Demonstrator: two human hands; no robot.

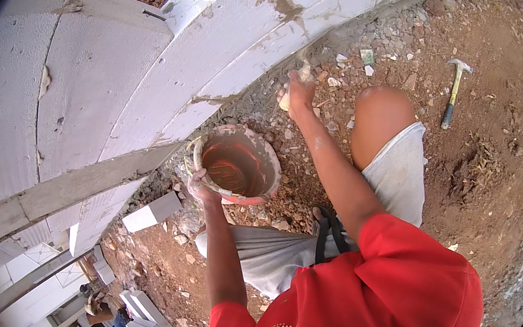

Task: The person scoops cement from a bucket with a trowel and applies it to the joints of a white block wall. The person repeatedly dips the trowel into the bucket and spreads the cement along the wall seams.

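Note:
A reddish bucket (259, 201) caked with grey mortar stands on the ground beside the white block wall (218, 44). Wet grey mortar shows low inside it. My left hand (202, 189) is closed on the near-left side of the bucket's rim, where its yellowish handle (190, 157) hangs. Beyond the bucket, close to the foot of the wall, my right hand (299, 95) is closed round a pale, mortar-smeared thing. One light end of it pokes out of the fist; its kind cannot be made out.
A claw hammer (453, 93) lies on the brown soil at the right. Rubble (386, 40) lines the wall's foot. A loose white block (152, 211) rests left of my left forearm, with stacked blocks (149, 317) farther back. Another person (97, 310) is at lower left.

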